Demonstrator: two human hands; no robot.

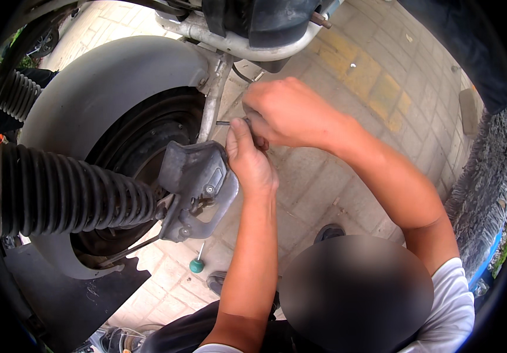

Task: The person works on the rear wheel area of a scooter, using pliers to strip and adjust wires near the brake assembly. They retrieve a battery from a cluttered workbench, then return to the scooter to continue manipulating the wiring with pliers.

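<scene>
Both my hands meet beside the grey metal strut point(210, 112) of a two-wheeler. My right hand point(289, 112) is closed, its fingers curled around the end of a thin dark metal rod point(223, 123) whose tip points at the strut. Just below it, my left hand point(252, 165) is closed too, thumb raised against the rod; what its fingers hold is hidden behind the thumb and palm. A grey metal bracket point(174, 170) with bolts lies right beside my left wrist. Behind it stands the wheel point(142, 141), under a grey mudguard point(89, 88).
A black ribbed shock absorber point(77, 191) stretches in from the left. Below the bracket is a green-handled screwdriver point(196, 266). White frame tubing point(253, 52) crosses above my hands. At right are a brick point(469, 112) and a grey shaggy cover point(483, 165) beside the paved ground point(353, 182).
</scene>
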